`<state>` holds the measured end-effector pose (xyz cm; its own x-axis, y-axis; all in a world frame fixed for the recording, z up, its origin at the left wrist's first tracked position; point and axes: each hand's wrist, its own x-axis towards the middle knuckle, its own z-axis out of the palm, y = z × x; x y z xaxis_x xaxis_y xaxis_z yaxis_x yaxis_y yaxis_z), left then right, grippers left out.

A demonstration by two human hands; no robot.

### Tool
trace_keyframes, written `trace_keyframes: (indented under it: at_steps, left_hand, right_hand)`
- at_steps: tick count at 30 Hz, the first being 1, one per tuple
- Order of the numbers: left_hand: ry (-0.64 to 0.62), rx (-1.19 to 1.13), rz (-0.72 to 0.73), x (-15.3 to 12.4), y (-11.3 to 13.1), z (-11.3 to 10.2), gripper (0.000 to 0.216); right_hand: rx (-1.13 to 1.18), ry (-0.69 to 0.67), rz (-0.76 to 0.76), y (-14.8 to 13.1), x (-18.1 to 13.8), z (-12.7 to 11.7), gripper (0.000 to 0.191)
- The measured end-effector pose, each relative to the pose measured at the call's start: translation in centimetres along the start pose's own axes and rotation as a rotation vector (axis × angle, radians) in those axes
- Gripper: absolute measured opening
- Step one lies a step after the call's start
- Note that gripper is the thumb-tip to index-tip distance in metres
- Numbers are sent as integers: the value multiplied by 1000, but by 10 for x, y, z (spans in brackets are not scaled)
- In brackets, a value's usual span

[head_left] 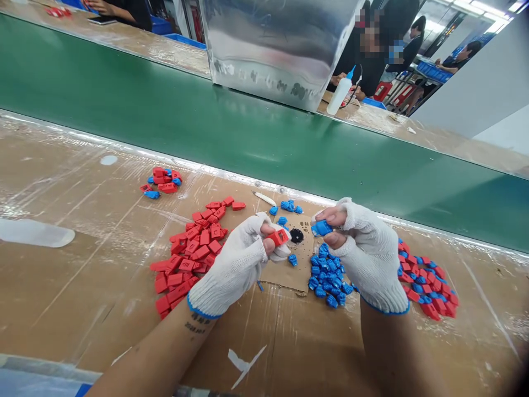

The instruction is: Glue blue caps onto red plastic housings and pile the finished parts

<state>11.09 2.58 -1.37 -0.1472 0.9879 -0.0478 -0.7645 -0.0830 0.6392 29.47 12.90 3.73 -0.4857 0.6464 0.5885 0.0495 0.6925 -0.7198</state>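
The brown bench lies beneath the white-gloved left hand, pinching a red, slotted, boxy plastic-looking piece, and the white-gloved right hand, pinching a blue, rounded plastic-looking piece; each seems light, stiff, slightly slippery, best taken by its sides.

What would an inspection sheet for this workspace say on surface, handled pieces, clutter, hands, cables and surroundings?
Surface: brown, scuffed worktop; cardboard sheet between the hands.
Pieces: pile of red pieces, pile of blue pieces, larger mixed pile, smaller mixed pile.
Clutter: torn white scrap; slim white object beyond the cardboard.
Left hand: white-gloved, thumb tip bare, pinching a red piece.
Right hand: gloved likewise, pinching a blue piece.
Cables: thin dark curve by the bottle may be one; too small to tell.
Surroundings: green strip, metal box, other people beyond.
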Motion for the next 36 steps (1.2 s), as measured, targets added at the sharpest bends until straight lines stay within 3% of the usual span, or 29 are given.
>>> trace_keyframes:
  at_steps: [10, 17, 23, 28, 36]
  left_hand:
    - [-55, 125, 36, -4, -12, -4, 35]
    - [-70, 86, 21, -5, -13, -5, 35]
    - [22, 259, 76, -3, -8, -2, 34]
    - [17, 480, 319, -7, -5, -1, 24]
    - [89, 944, 704, -10, -10, -6, 29]
  right_hand:
    - [-37, -106, -59, -16, -4, 10, 14]
    - [-88, -162, -79, -18, -1, 14, 16]
    - [-35, -98, -43, -15, -7, 15, 16]
    - [-44, -53, 38, -11, -16, 19, 10]
    - [86, -34, 138, -10, -20, 29, 9]
